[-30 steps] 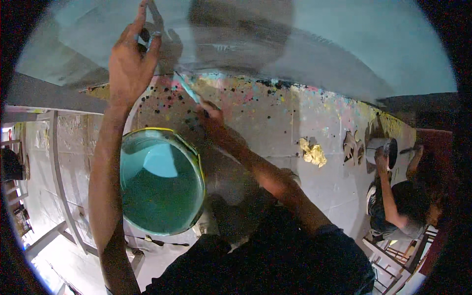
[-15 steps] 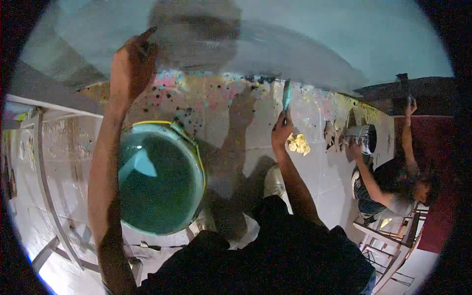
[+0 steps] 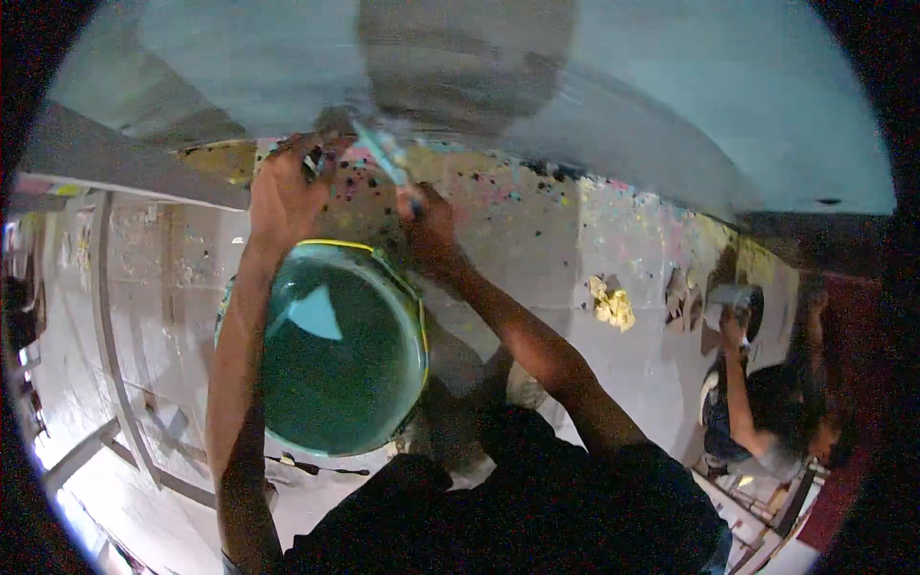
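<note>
A paintbrush (image 3: 383,158) is being gripped in the closed right hand (image 3: 428,225), its bristles being pressed against the teal-painted wall (image 3: 671,105) just above the wall's lower edge. Half a second earlier this hand was being held farther to the right and lower, away from the painted band; it is now being brought back up and leftward, close beside the left hand (image 3: 283,192). From this, a fresh stroke is judged to be starting along the bottom margin of the wall.

The left hand is being kept near the wall as before, fingers curled around a small dark object that cannot be made out clearly; whether it is being squeezed tight cannot be told. A round bucket of teal paint (image 3: 335,355), yellow-rimmed, is being seen directly below both hands, between the forearms, seemingly hanging from the left arm.

Below the painted area, a paint-spattered floor (image 3: 575,249) is being shown, with a crumpled yellow rag (image 3: 611,305) lying well apart to the right. Farther right, a second person (image 3: 767,412) is working with a raised arm near a small can (image 3: 733,299). Scaffold rails (image 3: 105,316) are being seen at the left. Room for movement is being limited by the bucket below and the two hands being nearly together; open wall is lying above and to the right.
</note>
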A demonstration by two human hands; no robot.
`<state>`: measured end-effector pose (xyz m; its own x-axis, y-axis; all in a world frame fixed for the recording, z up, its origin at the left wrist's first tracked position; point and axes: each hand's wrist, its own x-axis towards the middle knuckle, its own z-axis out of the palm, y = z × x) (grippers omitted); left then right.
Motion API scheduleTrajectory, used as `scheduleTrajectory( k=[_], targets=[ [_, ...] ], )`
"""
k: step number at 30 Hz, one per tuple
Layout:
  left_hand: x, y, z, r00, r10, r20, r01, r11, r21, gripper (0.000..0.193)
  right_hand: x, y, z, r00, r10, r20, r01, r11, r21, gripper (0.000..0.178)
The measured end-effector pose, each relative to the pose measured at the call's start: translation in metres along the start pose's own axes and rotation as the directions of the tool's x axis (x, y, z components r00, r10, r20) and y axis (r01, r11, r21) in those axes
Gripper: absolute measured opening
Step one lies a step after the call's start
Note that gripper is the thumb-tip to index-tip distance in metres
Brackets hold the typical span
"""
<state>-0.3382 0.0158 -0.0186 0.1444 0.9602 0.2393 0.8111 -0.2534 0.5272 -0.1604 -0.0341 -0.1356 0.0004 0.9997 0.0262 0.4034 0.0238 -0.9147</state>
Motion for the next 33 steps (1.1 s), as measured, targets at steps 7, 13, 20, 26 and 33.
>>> scheduleTrajectory(
  k=[7, 13, 20, 26, 33],
  targets=[
    [0.001, -0.021, 0.005, 0.994, -0.051, 0.096, 0.046, 0.998, 0.046, 0.025, -0.009, 0.048, -0.105, 0.853, -0.259, -0.454, 0.169, 0.959, -0.229, 0.026],
    [0.001, -0.022, 0.033, 0.994, 0.024, 0.103, -0.013, 0.995, -0.103, 0.028, -0.083, 0.082, -0.21, 0.767, 0.277, -0.579, -0.225, 0.961, 0.161, 0.029],
    [0.011, 0.051, 0.024, 0.983, 0.01, 0.186, -0.034, 0.992, 0.122, 0.028, -0.086, 0.064, -0.155, 0.799, 0.199, -0.567, -0.049, 0.962, 0.269, 0.02],
    [-0.006, 0.022, -0.001, 0.997, 0.04, 0.061, -0.038, 0.999, -0.023, 0.027, -0.028, -0.032, -0.102, 0.938, -0.197, -0.285, 0.257, 0.948, 0.19, 0.021],
    [-0.013, 0.008, -0.014, 0.987, 0.144, 0.07, -0.149, 0.985, 0.085, 0.027, -0.03, 0.006, -0.141, 0.92, 0.12, -0.374, 0.01, 0.945, 0.327, 0.03]
  ],
)
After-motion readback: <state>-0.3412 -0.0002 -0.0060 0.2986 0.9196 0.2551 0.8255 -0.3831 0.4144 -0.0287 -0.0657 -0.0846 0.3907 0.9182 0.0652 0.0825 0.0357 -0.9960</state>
